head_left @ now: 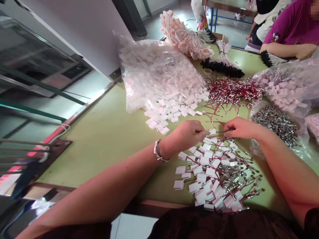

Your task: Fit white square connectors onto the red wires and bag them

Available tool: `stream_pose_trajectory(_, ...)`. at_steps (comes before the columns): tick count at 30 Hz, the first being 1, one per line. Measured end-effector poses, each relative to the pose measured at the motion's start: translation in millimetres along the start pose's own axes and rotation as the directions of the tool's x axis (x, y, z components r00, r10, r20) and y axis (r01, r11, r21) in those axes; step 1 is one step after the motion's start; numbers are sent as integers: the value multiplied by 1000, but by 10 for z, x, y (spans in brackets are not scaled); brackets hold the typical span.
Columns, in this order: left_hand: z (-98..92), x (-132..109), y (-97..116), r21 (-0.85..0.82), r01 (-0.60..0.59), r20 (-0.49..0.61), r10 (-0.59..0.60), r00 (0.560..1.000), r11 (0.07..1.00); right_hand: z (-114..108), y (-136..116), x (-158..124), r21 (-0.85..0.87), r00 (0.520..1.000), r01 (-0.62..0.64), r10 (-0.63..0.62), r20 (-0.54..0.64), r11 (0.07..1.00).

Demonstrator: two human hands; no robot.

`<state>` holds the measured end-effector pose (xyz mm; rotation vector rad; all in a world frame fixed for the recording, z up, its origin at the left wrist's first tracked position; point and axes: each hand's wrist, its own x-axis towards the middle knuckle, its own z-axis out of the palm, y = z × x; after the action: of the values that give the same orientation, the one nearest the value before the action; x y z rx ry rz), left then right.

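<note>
My left hand [185,136], with a bracelet at its wrist, pinches a white plastic connector housing [212,131]. Just to the right, the fingers of my right hand [238,128] are closed on a thin dark red wire that runs toward the housing. Whether the wire sits inside the housing is too small to tell. Below both hands lies a pile of white housings with red wires attached [204,160], their metal terminals pointing right. Beyond the hands is a heap of loose red wires [234,91] with metal ends.
A clear bag [159,63] spills white housings [159,114] onto the green table [99,132]. At right are a bag of metal parts [274,122] and another bag of white pieces [286,89]. Wire bundles [186,36] and a tape roll [207,72] lie behind. A person in purple [294,26] sits opposite.
</note>
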<state>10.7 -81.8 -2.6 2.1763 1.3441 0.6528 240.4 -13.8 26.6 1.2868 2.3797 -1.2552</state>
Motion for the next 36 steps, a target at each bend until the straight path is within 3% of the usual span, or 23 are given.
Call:
stream_pose_trajectory(7,-18,38,-33,-115,71,-180,-91,979,991,-55,-46,-41,200,997,-48,61,-56,979)
stream_pose_trajectory(12,56,71,-82,-142,-14,-179,-12,984,990,-49,-85,-78,255,997,-36,53,-59,966)
stream_pose_trajectory(15,48,71,-104,-133,-27,-188,2,982,991,-78,-54,-82,208,986,31,4,-165,978)
stream_pose_trajectory(20,-16,75,-122,-273,70,-223,-134,966,959,-85,148,52,-6,904,47,-45,-426,999)
stream_pose_trajectory(23,-19,103,-133,-355,122,-205,-204,957,927,-25,252,157,-151,879,-16,-58,-474,988)
stream_pose_trajectory(26,6,132,-124,-317,156,-200,-227,953,936,0,251,162,-293,843,-33,-131,-521,956)
stream_pose_trajectory(28,36,141,-98,-260,161,-188,-213,959,952,-9,178,98,-321,783,-16,-187,-593,947)
stream_pose_trajectory(30,82,143,-62,-187,133,-156,-163,974,973,-2,61,10,-328,682,37,-263,-682,944)
stream_pose_trajectory(32,138,140,-23,-104,75,-137,-89,987,992,52,-67,-57,-419,628,152,-415,-659,895)
stream_pose_trajectory(34,180,135,5,-72,30,-153,-41,987,997,148,-171,-74,-476,668,257,-510,-542,841)
stream_pose_trajectory(36,180,133,8,-96,-1,-196,-18,980,995,248,-224,-47,-426,745,284,-477,-465,859)
